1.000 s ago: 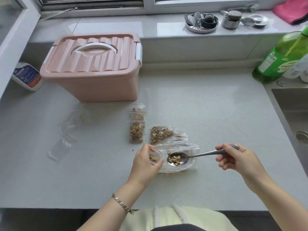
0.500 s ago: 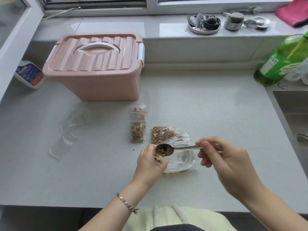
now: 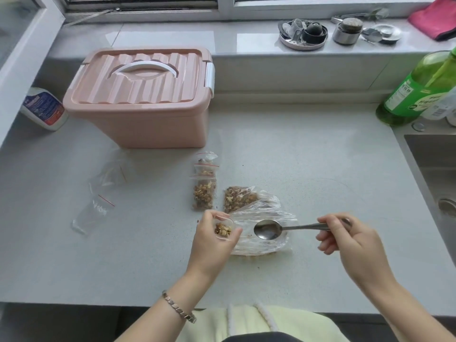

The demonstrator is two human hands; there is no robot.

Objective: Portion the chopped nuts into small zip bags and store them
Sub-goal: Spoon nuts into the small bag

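My left hand (image 3: 212,239) grips a small zip bag (image 3: 223,229) with its mouth held open; chopped nuts show inside it. My right hand (image 3: 350,239) pinches the handle of a metal spoon (image 3: 267,229), whose bowl is empty and hovers over the large crumpled plastic bag (image 3: 261,225) of nuts. A heap of nuts (image 3: 238,198) sits in that bag's far corner. Filled small zip bags (image 3: 204,183) lie stacked just behind my left hand. Empty zip bags (image 3: 96,208) lie on the counter to the left.
A pink lidded storage box (image 3: 140,97) stands at the back left, a white bottle (image 3: 44,108) beside it. A green bottle (image 3: 419,90) and a sink (image 3: 436,174) are on the right. Small metal items (image 3: 303,33) and a pink cloth (image 3: 436,17) sit on the windowsill.
The spoon tipped its nuts into the small bag my left hand holds, then drew back to the right, empty, over the large bag. The small bag holds more nuts.
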